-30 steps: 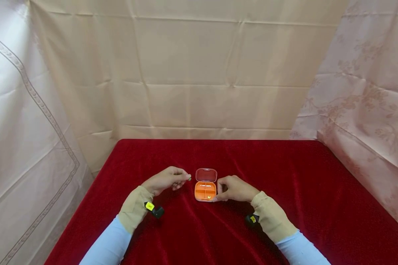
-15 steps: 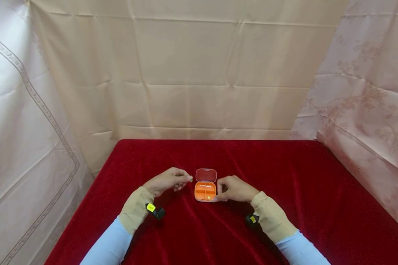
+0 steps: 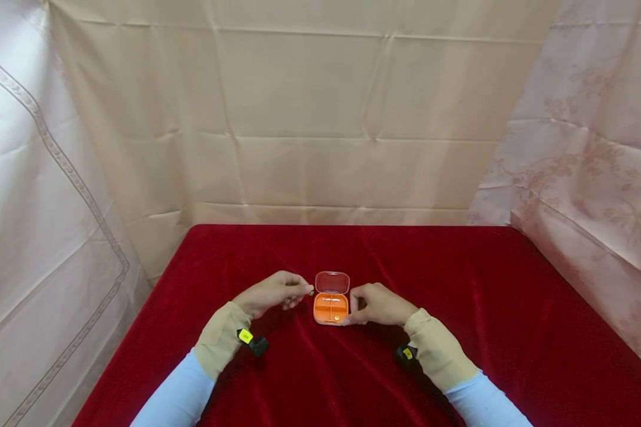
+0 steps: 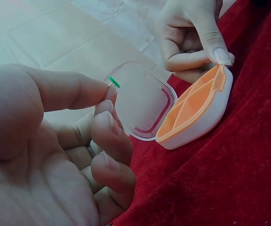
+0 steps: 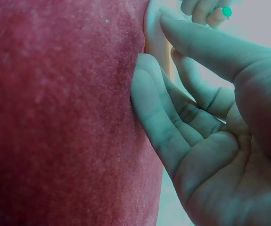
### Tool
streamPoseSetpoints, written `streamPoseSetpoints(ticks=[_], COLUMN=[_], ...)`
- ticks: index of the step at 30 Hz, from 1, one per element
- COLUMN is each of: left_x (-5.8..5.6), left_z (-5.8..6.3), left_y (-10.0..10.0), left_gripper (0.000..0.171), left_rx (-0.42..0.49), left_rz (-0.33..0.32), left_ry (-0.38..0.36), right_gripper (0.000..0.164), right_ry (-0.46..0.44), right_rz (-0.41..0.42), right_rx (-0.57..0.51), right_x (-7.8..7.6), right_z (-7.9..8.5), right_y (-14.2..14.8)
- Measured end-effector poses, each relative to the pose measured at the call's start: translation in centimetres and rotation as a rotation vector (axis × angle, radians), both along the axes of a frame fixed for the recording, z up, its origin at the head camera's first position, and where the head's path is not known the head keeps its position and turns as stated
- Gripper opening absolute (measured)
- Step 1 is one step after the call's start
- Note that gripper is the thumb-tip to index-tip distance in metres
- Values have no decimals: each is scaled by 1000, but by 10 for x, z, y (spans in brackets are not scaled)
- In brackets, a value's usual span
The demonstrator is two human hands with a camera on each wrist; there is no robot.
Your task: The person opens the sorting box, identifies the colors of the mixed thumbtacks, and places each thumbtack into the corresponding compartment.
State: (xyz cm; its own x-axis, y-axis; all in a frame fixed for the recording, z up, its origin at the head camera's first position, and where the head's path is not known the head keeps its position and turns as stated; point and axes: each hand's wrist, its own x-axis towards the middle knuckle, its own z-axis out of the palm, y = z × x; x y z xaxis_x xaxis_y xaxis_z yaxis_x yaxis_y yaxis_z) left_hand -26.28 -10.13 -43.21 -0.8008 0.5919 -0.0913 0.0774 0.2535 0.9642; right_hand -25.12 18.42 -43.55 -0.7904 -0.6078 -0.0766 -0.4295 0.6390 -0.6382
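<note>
While the left hand [image 3: 272,293] pinches that green disc [image 4: 114,82] and the right hand [image 3: 383,303] grips the box [image 4: 201,125], a slack pinch could drop the disc onto the table [image 3: 432,267]

Two grips [image 3: 271,293] [image 3: 381,304], two discs [image 4: 114,82] [image 3: 336,318], one box [image 4: 194,132] show.

A table [image 3: 459,279] is spread with a deep red velvet cloth [image 3: 432,249], its far corners rounded. Creases run through the velvet, catching the light in streaks, and a few pale specks show on the pile in the right wrist view. On the cloth, near the middle from side to side, sits a small pill organizer [image 3: 324,316] with an orange divided interior and a white outer base, its clear lid [image 3: 332,282] swung open on the far side.
</note>
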Motion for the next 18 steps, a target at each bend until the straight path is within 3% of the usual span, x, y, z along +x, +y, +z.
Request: streamPoseSetpoints(ticks=[18], left_x=[4], left_z=[-5], left_y=[11], left_gripper=[48], left_rx=[-55], left_rz=[12], left_ry=[22], right_gripper=[25], right_ry=[-1], right_rz=[-6], right_rx=[-2], right_x=[0], right_z=[-1], right_y=[-1])
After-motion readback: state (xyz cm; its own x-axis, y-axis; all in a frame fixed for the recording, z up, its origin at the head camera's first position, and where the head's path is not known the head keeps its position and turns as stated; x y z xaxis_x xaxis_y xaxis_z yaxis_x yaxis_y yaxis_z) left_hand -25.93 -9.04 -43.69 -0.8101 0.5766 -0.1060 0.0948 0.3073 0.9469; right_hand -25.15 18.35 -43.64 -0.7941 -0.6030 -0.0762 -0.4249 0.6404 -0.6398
